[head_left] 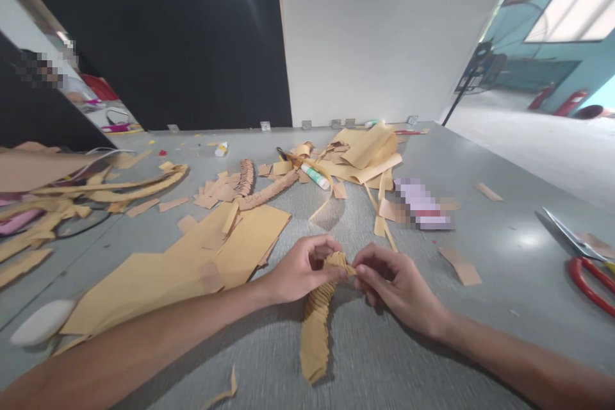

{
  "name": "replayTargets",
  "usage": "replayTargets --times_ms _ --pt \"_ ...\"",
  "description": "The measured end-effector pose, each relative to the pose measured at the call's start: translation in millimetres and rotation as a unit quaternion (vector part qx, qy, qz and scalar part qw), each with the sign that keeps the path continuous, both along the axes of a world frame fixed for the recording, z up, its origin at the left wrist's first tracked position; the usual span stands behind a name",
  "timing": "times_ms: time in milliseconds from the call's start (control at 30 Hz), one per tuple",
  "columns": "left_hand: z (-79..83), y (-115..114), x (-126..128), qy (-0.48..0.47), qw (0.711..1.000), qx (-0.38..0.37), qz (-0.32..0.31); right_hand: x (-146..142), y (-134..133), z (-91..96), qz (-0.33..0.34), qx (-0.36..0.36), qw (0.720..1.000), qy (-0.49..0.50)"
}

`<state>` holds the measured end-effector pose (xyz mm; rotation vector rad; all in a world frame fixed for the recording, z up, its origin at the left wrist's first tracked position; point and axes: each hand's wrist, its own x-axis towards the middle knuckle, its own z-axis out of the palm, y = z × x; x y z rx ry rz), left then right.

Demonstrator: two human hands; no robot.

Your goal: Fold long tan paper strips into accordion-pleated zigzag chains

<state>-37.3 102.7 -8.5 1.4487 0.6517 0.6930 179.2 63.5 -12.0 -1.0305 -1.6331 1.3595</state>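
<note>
My left hand (302, 269) and my right hand (394, 282) meet over the grey table (432, 346), both pinched on the top end of a folded brown paper chain (318, 317). The pleated chain hangs from my fingers and trails toward me on the table top. Fingers of both hands are curled round its upper folds. Loose paper strips run from the chain's top toward the pile behind.
Large brown paper sheets (202, 256) lie left of my hands. Further back are paper scraps, another folded chain (269, 189), a glue stick (314, 176) and a crumpled paper pile (365, 154). Red-handled scissors (583, 256) lie at the right edge. Another person's arm (38, 170) rests far left.
</note>
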Motion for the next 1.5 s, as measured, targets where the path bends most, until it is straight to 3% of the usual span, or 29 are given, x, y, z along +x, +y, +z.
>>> replayTargets --times_ms 200,433,900,1033,1233,1500 --pt "3.0 0.5 -1.0 -0.008 1.000 -0.010 -0.028 1.4 6.7 -2.3 0.026 -0.053 0.998 0.035" --pt "-2.6 3.5 -0.8 -0.070 0.993 -0.068 -0.067 3.6 10.0 -3.0 0.055 -0.039 0.996 0.063" --pt "-1.8 4.4 -0.7 -0.053 0.994 -0.074 -0.059 4.0 10.5 1.1 0.088 -0.055 0.993 0.061" --pt "-1.4 4.7 -0.9 -0.032 0.997 -0.065 -0.042 2.0 10.5 2.3 0.070 -0.046 0.996 0.026" --pt "2.9 2.0 -1.8 0.017 0.998 -0.035 -0.043 -1.4 7.3 -0.2 0.028 0.024 0.997 -0.069" --pt "4.2 0.1 -1.0 0.041 0.998 -0.010 -0.039 -1.4 7.6 -2.4 0.030 0.019 0.996 -0.078"
